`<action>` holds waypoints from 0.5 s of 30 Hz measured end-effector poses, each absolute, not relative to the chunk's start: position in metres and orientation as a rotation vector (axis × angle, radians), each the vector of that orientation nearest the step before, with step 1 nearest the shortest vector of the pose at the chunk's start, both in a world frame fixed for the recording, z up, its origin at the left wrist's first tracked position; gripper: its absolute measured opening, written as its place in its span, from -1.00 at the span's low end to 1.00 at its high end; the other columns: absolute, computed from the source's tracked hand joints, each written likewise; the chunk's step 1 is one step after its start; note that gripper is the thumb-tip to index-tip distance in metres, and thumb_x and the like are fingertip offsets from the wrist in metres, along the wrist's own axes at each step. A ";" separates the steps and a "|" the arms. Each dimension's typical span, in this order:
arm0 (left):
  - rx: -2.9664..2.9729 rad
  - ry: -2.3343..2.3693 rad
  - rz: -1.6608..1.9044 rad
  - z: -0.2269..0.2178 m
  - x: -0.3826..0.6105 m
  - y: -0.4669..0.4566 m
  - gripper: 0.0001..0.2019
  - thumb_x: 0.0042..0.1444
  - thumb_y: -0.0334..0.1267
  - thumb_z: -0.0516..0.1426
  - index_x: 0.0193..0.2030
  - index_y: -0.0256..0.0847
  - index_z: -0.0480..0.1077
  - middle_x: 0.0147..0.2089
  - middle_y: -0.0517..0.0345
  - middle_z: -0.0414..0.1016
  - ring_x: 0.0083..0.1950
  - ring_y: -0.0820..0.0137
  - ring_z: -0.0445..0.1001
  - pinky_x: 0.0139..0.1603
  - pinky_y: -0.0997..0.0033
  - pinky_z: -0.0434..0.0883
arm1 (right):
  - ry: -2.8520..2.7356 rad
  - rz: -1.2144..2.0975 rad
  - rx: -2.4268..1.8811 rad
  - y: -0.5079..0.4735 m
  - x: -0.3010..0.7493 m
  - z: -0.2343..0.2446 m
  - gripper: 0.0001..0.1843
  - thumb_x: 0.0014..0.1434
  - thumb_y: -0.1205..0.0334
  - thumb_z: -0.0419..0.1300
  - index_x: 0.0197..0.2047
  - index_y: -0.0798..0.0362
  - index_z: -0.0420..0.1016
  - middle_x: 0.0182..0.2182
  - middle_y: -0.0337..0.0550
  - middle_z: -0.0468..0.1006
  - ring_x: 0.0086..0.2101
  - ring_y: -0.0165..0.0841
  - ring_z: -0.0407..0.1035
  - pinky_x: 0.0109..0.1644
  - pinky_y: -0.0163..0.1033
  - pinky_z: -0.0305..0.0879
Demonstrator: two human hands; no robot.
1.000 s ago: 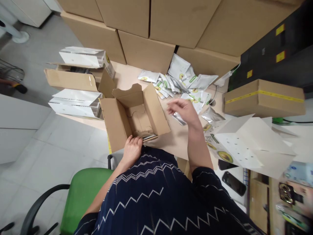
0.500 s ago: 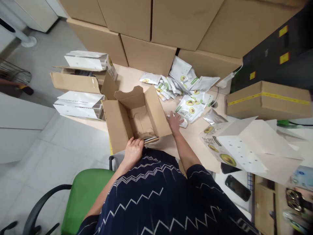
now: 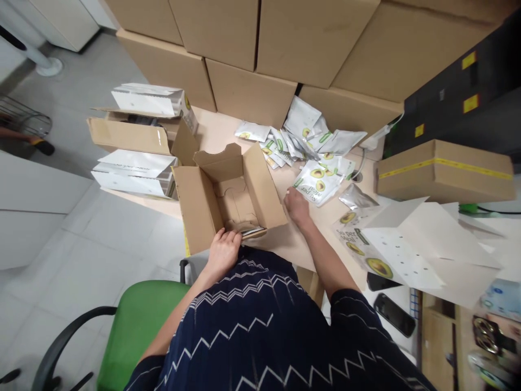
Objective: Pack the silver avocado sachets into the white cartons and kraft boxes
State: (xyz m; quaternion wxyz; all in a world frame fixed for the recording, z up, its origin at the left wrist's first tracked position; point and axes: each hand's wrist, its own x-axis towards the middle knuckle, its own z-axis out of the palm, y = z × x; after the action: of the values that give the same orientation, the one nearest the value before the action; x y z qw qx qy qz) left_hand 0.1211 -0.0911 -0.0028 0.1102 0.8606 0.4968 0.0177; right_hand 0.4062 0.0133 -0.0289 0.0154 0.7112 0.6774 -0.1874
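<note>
The box (image 3: 234, 198) stands open at the table's (image 3: 214, 130) near edge, flaps spread, right in front of the person; its inside shows down to the bottom, though the near end is partly covered by a flap and by a pale-edged strip (image 3: 253, 232) too narrow to make out. The left hand (image 3: 224, 251) lies over the near edge, fingers together and bent over the cardboard; the thumb is hidden, so how firmly it grips cannot be told. The right hand (image 3: 297, 207) is curled nearly closed on the table just beside the box's right flap, back upward; its palm is out of sight, and whether it has hold of anything cannot be told. Just beyond it lies a printed pouch (image 3: 319, 182), then a heap of pouches (image 3: 305, 125), overlapping so that they cannot be counted. To the right, a silver pouch (image 3: 356, 196) lies by a white carton (image 3: 362, 250), whose raised flaps hide its inside; a phone (image 3: 394, 315) lies below. Left of the box stands a brown carton (image 3: 128, 136), its contents mostly shadowed. Stacked cartons (image 3: 248, 89) behind are cut off by the top edge, the green chair (image 3: 142, 320) by the bottom.
</note>
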 end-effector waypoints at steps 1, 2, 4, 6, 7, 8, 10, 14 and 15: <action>2.527 1.460 0.050 -0.003 0.121 -0.091 -0.77 0.29 -0.42 0.01 -0.05 -0.21 0.47 0.05 -0.06 0.58 0.00 0.23 0.55 0.28 0.07 0.28 | 2.081 -0.596 2.366 0.017 0.412 -0.027 -0.47 0.36 0.27 -0.26 0.25 0.26 0.27 0.01 0.28 0.52 0.00 -0.06 0.43 0.00 -0.09 0.30; 2.527 1.463 0.046 -0.002 0.122 -0.091 -0.77 0.29 -0.42 0.01 -0.05 -0.21 0.47 0.04 -0.06 0.58 -0.01 0.24 0.55 0.28 0.08 0.28 | 2.062 -0.632 2.506 0.019 0.418 -0.025 -0.47 0.36 0.26 -0.24 0.26 0.24 0.26 0.01 0.24 0.53 -0.03 -0.10 0.44 0.01 -0.12 0.30; 2.534 1.467 0.034 -0.002 0.122 -0.091 -0.77 0.30 -0.41 0.00 -0.06 -0.22 0.47 0.01 -0.05 0.58 -0.03 0.24 0.55 0.28 0.08 0.28 | 2.084 -0.785 2.623 0.022 0.427 -0.022 -0.50 0.34 0.24 -0.17 0.25 0.19 0.29 -0.01 0.15 0.57 -0.10 -0.16 0.47 -0.01 -0.16 0.31; 2.542 1.462 0.025 -0.002 0.122 -0.091 -0.77 0.30 -0.41 0.00 -0.07 -0.22 0.47 -0.02 -0.04 0.59 -0.04 0.25 0.55 0.28 0.09 0.27 | 2.111 -0.933 2.611 0.023 0.431 -0.020 -0.52 0.32 0.23 -0.13 0.19 0.18 0.35 -0.09 0.09 0.60 -0.16 -0.19 0.48 -0.04 -0.19 0.32; 2.544 1.458 0.024 -0.002 0.122 -0.091 -0.78 0.31 -0.41 0.00 -0.08 -0.22 0.47 -0.03 -0.04 0.59 -0.05 0.25 0.56 0.28 0.09 0.27 | 2.108 -0.979 2.601 0.023 0.432 -0.020 -0.54 0.31 0.22 -0.11 0.17 0.17 0.38 -0.13 0.07 0.61 -0.18 -0.20 0.48 -0.06 -0.20 0.32; 2.545 1.453 0.026 -0.001 0.122 -0.091 -0.78 0.31 -0.41 0.00 -0.08 -0.23 0.46 -0.04 -0.04 0.59 -0.05 0.25 0.56 0.28 0.09 0.28 | 2.101 -1.004 2.595 0.023 0.430 -0.020 -0.55 0.31 0.22 -0.10 0.15 0.17 0.40 -0.15 0.06 0.62 -0.19 -0.21 0.49 -0.06 -0.21 0.32; 2.537 1.453 0.033 -0.001 0.122 -0.091 -0.78 0.31 -0.42 0.00 -0.08 -0.23 0.46 -0.04 -0.04 0.59 -0.05 0.25 0.56 0.28 0.08 0.28 | 2.104 -1.012 2.589 0.024 0.426 -0.022 -0.56 0.31 0.21 -0.08 0.14 0.16 0.40 -0.15 0.05 0.62 -0.18 -0.22 0.49 -0.05 -0.23 0.32; 2.501 1.471 0.028 0.000 0.123 -0.090 -0.77 0.29 -0.43 0.01 -0.07 -0.21 0.48 -0.04 -0.04 0.59 -0.03 0.25 0.56 0.28 0.06 0.30 | 2.141 -0.913 2.480 0.030 0.420 -0.024 -0.57 0.31 0.21 -0.05 0.15 0.13 0.42 -0.05 0.05 0.61 -0.11 -0.19 0.48 -0.01 -0.20 0.33; 2.496 1.472 0.024 0.001 0.123 -0.090 -0.77 0.29 -0.43 0.01 -0.07 -0.20 0.48 -0.03 -0.04 0.59 -0.03 0.25 0.56 0.28 0.06 0.30 | 2.167 -0.864 2.448 0.031 0.419 -0.021 -0.55 0.30 0.24 -0.04 0.18 0.13 0.41 -0.04 0.05 0.61 -0.09 -0.17 0.48 0.00 -0.18 0.33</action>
State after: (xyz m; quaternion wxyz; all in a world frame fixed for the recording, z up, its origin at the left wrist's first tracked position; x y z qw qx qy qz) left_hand 0.1230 -0.0898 0.0008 0.1215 0.8549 0.5043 0.0081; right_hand 0.4188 0.0312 -0.0212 -0.1199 0.7187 0.6362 -0.2537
